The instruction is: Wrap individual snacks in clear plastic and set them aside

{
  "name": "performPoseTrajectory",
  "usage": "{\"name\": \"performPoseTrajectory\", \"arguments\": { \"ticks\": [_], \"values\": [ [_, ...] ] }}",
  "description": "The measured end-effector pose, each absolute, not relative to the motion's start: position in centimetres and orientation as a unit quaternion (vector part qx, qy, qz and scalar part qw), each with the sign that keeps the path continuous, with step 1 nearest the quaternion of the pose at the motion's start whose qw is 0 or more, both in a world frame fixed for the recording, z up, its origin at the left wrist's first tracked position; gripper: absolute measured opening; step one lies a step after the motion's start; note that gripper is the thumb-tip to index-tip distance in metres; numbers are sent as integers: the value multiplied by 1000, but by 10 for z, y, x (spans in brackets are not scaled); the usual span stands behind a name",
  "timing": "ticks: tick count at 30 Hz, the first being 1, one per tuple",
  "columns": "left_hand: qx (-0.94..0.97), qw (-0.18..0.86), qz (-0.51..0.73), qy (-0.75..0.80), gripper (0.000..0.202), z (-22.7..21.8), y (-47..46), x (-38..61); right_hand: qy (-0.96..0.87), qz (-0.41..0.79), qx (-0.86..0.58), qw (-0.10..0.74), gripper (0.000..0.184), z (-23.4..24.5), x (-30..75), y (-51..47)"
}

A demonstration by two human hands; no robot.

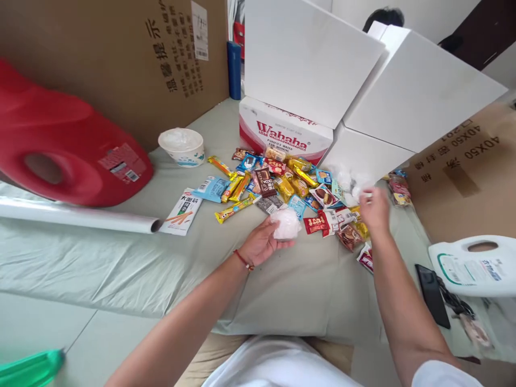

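Observation:
My left hand (266, 244) holds a crumpled wad of translucent white plastic (286, 223) between thumb and fingers, just in front of the snack pile. Slightly blurred, my right hand (375, 209) is at the pile's right side with its fingers curled together. What they hold, if anything, I cannot make out. Beside its fingertips lie more crumpled white plastic wads (350, 185). Between the hands are many wrapped snacks, among them a brown cocoa packet (265, 183), a red-and-white packet (332, 220) and a brown wrapped snack (349, 237).
A paper tub (181, 153) with plastic in it stands behind left. A red jug (76, 140), a white roll (80, 216) and a flat snack packet (182, 212) lie left. White boxes (310, 59) and a Wahaha carton (282, 131) stand behind; a white jug (475, 266) and phone (432, 295) lie right.

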State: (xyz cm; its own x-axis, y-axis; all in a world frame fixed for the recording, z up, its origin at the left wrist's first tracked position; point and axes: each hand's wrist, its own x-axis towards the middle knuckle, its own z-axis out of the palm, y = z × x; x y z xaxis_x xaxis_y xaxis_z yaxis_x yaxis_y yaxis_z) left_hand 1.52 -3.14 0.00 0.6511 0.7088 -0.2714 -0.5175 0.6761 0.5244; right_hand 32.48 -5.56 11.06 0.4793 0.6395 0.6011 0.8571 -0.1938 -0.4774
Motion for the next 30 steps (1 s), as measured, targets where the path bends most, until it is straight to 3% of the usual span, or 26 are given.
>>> {"name": "performPoseTrajectory", "arguments": {
  "ticks": [2, 7, 12, 16, 19, 21, 25, 28, 30],
  "values": [
    [201, 895, 332, 218, 54, -7, -30, 18, -564, -36, -747, 350, 25, 95, 302, -51],
    [189, 902, 340, 185, 48, -16, -32, 25, -758, 125, -556, 318, 21, 34, 209, -81],
    [169, 892, 369, 198, 45, -16, -28, 25, -654, 182, -599, 425, 12, -10, 173, -83],
    [233, 848, 401, 255, 45, -18, -29, 24, -659, 217, -577, 431, 12, -9, 176, -84],
    [260, 832, 409, 271, 45, -18, -31, 24, -694, 217, -557, 401, 30, -2, 179, -90],
    [263, 837, 403, 261, 44, -17, -31, 24, -690, 213, -562, 402, 23, 0, 180, -92],
    [262, 851, 385, 242, 41, -15, -31, 22, -622, 280, -560, 470, 14, -3, 182, -94],
    [242, 855, 390, 241, 41, -16, -29, 21, -547, 333, -570, 515, 17, 2, 185, -99],
    [224, 855, 399, 246, 41, -16, -28, 20, -492, 291, -618, 540, 23, 15, 194, -108]
  ]
}}
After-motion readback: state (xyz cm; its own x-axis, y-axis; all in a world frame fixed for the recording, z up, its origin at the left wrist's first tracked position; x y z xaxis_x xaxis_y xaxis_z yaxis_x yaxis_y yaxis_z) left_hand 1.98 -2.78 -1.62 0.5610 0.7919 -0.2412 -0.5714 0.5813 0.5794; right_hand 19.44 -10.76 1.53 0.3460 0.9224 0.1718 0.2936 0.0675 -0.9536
